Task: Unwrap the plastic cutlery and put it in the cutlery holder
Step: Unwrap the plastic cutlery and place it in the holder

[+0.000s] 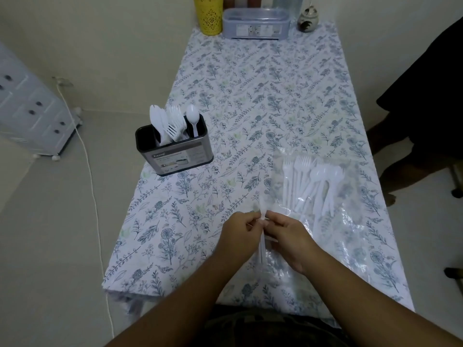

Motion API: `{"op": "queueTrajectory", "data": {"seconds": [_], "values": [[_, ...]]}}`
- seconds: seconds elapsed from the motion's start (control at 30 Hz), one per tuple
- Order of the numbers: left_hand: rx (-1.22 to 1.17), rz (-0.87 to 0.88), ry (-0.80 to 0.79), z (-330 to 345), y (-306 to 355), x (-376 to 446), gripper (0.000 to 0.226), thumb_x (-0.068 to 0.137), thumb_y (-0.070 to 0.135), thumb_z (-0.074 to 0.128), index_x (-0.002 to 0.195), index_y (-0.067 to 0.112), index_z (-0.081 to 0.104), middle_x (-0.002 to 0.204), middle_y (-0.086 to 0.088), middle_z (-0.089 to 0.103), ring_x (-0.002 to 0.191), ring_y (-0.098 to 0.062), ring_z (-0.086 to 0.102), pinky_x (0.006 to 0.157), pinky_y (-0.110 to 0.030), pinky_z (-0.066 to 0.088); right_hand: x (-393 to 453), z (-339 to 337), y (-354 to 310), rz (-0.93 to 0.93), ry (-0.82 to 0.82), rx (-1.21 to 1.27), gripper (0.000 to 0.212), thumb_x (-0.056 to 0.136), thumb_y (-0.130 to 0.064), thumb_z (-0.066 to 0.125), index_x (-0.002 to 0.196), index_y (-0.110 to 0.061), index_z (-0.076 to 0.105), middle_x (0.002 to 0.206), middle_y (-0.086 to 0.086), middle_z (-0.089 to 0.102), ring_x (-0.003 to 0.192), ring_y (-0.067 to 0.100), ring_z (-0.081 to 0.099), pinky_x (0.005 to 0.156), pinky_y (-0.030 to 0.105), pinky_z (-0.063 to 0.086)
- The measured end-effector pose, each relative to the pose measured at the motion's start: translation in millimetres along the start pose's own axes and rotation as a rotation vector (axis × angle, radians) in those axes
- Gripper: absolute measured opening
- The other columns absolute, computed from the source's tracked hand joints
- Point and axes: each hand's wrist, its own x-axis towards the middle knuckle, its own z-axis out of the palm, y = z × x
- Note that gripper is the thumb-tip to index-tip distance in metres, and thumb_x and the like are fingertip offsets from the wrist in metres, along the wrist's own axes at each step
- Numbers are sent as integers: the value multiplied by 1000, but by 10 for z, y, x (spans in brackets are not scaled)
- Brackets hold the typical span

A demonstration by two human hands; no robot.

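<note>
My left hand [239,230] and my right hand [288,236] meet over the near middle of the table, both pinching one wrapped piece of white plastic cutlery [261,249] in clear film; its type is hidden. A pile of white plastic forks and spoons [310,181] lies to the right among clear wrappers [350,236]. The metal cutlery holder [175,151] stands at the left with several white forks and spoons upright inside.
The floral tablecloth [250,96] covers the table. At the far end stand a yellow cut-out canister [209,15], a clear lidded box [255,23] and a small ceramic jar [308,21]. A person in dark clothes [426,108] stands to the right. A white cable [87,159] runs along the floor at left.
</note>
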Motion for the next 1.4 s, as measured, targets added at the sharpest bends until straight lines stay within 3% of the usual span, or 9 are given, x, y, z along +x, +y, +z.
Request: {"op": "queueTrajectory", "data": {"seconds": [0.17,0.33,0.63,0.77,0.83,0.97,1.17,1.33,1.4], "values": [[-13,43,120,-207,-6,54,7,95,18,63,95,17,70,81,12,68,77,5,64,67,-10,50,113,200,-64,-170,38,-231,21,91,-3,71,110,-7,74,88,4,81,83,16,77,68,21,59],[34,170,358,-749,283,325,17,97,17,62,113,20,65,89,16,67,76,8,61,66,-3,46,349,764,-568,-434,5,-415,11,85,-8,79,94,-14,78,89,5,79,90,22,76,88,40,62],[19,405,608,-1879,986,1094,21,95,16,64,115,14,70,96,14,69,87,1,67,78,-8,49,737,1893,-1681,-816,24,-404,6,86,-9,77,91,-11,75,85,0,77,85,13,74,81,30,61],[59,303,534,-1905,844,1308,22,97,17,60,116,14,70,94,13,67,83,2,61,70,-2,41,1029,1944,-1655,-784,72,-479,6,84,-16,79,88,-13,76,82,-2,77,83,14,74,81,36,61],[170,189,487,-1868,726,1386,22,100,19,53,110,9,70,93,10,66,78,-3,57,69,-15,40,1123,1902,-1566,-735,90,-584,12,87,-23,78,93,-13,79,85,-5,76,85,13,73,79,27,59],[365,64,455,-1832,701,1465,33,104,19,45,120,-1,66,119,-18,68,112,-32,60,96,-36,39,1159,1807,-1472,-704,124,-762,23,94,-28,69,109,-14,79,99,-4,77,94,8,67,80,16,49],[333,339,479,-1537,716,1148,25,101,16,50,108,4,72,103,-11,74,95,-24,66,85,-22,44,885,1300,-1362,-716,118,-834,19,95,-26,68,109,-19,79,96,-11,74,90,2,66,76,5,43],[419,411,-53,-429,141,536,36,101,27,45,123,12,69,122,-7,70,112,-22,64,99,-31,48,599,142,-814,-583,143,-1092,18,94,-22,69,107,-17,80,105,-8,73,96,2,61,80,-3,35],[500,520,-246,45,-183,270,45,95,34,42,124,11,69,127,-9,68,118,-25,63,101,-40,51,438,-328,-545,-535,176,-1180,19,93,-21,67,104,-18,81,108,-5,76,101,9,67,92,12,45]]}}
